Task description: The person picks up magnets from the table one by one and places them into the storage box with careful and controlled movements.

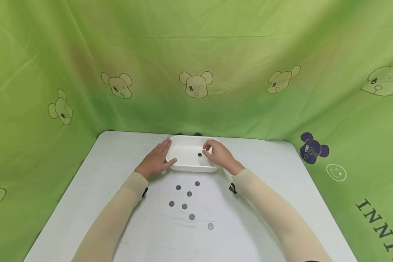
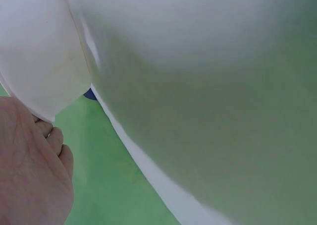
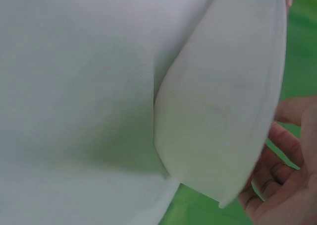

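A white rectangular tray (image 1: 190,169) stands near the far edge of the table. My left hand (image 1: 155,159) rests at its left end, fingers extended along the rim and thumb reaching over the near corner. Over the tray's right part is my right hand (image 1: 218,154), its fingers loosely bent and a gap between thumb and fingertips. A dark coin (image 1: 199,154) shows inside the tray, just left of the right thumb. In the right wrist view the tray's outer wall (image 3: 213,101) partly hides the fingers of that hand (image 3: 292,175); nothing is visible in them.
Several grey coins lie on the white table (image 1: 144,233) in front of the tray, including one coin (image 1: 184,206) mid-group. A lighter silver coin (image 1: 210,226) lies nearest to me. Green cloth (image 1: 196,47) with bear prints surrounds the table at the back and sides.
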`<state>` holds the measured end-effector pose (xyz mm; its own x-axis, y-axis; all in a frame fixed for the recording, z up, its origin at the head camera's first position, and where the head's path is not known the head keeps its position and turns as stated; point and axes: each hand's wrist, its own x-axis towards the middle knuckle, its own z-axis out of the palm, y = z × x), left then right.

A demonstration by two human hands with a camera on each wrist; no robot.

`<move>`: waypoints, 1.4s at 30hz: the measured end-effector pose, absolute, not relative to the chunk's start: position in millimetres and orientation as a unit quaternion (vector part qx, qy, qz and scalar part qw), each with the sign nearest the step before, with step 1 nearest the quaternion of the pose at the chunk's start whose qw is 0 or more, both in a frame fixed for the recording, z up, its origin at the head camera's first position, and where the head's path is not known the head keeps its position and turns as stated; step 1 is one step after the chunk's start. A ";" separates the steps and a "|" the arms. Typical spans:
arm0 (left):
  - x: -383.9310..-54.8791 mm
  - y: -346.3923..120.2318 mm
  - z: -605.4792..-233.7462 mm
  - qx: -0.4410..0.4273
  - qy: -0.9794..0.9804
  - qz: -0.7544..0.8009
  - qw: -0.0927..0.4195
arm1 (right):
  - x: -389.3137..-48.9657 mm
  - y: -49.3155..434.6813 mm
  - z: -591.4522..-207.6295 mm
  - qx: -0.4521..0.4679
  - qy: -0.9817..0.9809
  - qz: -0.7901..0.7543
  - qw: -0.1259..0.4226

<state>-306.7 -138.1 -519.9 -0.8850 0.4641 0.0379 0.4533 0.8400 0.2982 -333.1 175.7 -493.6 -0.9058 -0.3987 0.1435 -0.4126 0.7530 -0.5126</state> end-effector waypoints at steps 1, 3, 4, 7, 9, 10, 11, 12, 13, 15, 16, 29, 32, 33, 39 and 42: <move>-306.7 -138.4 -520.1 0.239 0.959 0.151 0.017 | -330.4 177.2 -492.7 0.220 -0.935 0.279 0.014; -306.7 -138.6 -521.0 0.238 0.960 0.148 0.017 | -324.6 180.3 -491.1 0.225 -0.933 0.280 0.014; -306.5 -138.7 -521.3 0.238 0.960 0.148 0.018 | -321.1 181.8 -490.2 0.227 -0.933 0.281 0.012; -305.5 -139.1 -521.8 0.237 0.960 0.150 0.019 | -310.6 186.2 -488.2 0.234 -0.931 0.281 0.006; -304.8 -139.2 -522.4 0.235 0.960 0.150 0.020 | -303.9 188.8 -487.6 0.239 -0.929 0.282 0.004; -304.2 -139.2 -522.2 0.235 0.960 0.153 0.019 | -300.7 190.0 -487.7 0.242 -0.929 0.281 0.006; -303.8 -139.2 -522.1 0.235 0.959 0.155 0.017 | -297.7 191.2 -487.8 0.245 -0.928 0.282 0.008; -303.4 -139.4 -521.7 0.235 0.959 0.156 0.017 | -294.2 192.2 -487.4 0.249 -0.926 0.284 0.010; -303.4 -139.4 -521.9 0.235 0.959 0.158 0.014 | -290.4 193.0 -487.0 0.252 -0.925 0.284 0.011; -303.4 -139.5 -522.0 0.238 0.958 0.160 0.010 | -282.6 194.7 -486.2 0.258 -0.923 0.285 0.016; -303.5 -139.8 -522.0 0.238 0.958 0.160 0.010 | -278.5 195.6 -486.1 0.261 -0.922 0.286 0.018; -305.8 -139.1 -520.8 0.239 0.958 0.160 0.009 | -226.5 200.1 -483.1 0.286 -0.912 0.294 0.007; -305.4 -138.0 -520.8 0.240 0.956 0.166 0.010 | -214.9 200.7 -486.8 0.293 -0.910 0.294 -0.002; -305.3 -137.7 -520.9 0.239 0.957 0.166 0.011 | -210.9 200.7 -487.9 0.297 -0.908 0.296 -0.005; -304.1 -136.9 -522.7 0.236 0.957 0.167 0.010 | -187.1 202.5 -499.3 0.312 -0.903 0.295 -0.025; -303.4 -136.8 -522.7 0.236 0.957 0.171 0.015 | -177.6 204.7 -507.7 0.324 -0.900 0.289 -0.034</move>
<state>-303.4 -136.8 -522.7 -0.8882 0.4564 0.0526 0.4464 0.8303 0.3336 -177.6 204.7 -507.7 -0.7880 -0.6029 0.1252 -0.5632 0.6236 -0.5422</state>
